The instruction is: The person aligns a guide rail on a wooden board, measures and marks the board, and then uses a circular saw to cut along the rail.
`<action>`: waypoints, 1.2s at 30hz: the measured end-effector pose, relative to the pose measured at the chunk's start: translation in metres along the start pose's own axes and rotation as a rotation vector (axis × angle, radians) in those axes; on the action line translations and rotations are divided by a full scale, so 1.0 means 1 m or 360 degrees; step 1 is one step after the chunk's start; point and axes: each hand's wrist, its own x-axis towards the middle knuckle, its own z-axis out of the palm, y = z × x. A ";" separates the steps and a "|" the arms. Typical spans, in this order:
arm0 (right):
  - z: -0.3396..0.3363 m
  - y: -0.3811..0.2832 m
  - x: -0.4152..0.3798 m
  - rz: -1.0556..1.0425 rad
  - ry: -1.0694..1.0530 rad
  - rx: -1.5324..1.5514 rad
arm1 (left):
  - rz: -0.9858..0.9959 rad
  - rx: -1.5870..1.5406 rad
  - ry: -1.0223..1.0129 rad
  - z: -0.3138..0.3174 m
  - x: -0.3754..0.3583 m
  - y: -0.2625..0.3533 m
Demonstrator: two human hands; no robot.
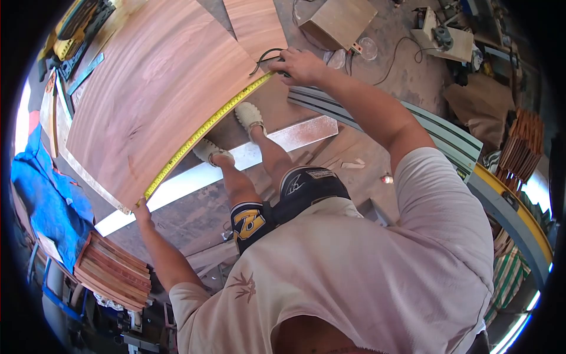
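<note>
A large wooden panel [159, 88] fills the upper left, with a yellow tape measure [206, 127] stretched along its near edge. At the panel's lower corner, the fingers of my left hand [141, 211] are closed on the end of the tape. My right hand [298, 66] is wrapped round the tape's dark case near the panel's other corner, the case mostly hidden by the fingers. A dark cord or strap loops beside that hand. Another wooden board [253, 26] lies beyond the panel.
A long metal straightedge [300, 134] lies on the floor by my feet. Grooved grey rails [436, 127] extend under my right arm. Around stand a wooden box [337, 23], a blue cloth [50, 194], stacked wood strips [112, 271] and a cabled tool [442, 38].
</note>
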 end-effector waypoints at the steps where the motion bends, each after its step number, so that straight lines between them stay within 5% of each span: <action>1: -0.001 -0.001 0.000 0.0014 -0.0019 -0.0013 | -0.0019 0.0027 0.0013 0.000 -0.002 0.002; 20: -0.006 -0.005 -0.001 0.0073 -0.0041 0.0019 | -0.0010 0.0037 -0.0073 0.006 -0.010 0.007; 30: -0.003 -0.003 0.001 0.0057 -0.0058 0.0033 | -0.0182 -0.0110 -0.0146 0.003 -0.064 0.060; 36: -0.002 -0.005 -0.001 0.0102 -0.0008 0.0096 | 0.0015 -0.0039 -0.0135 0.006 -0.045 0.040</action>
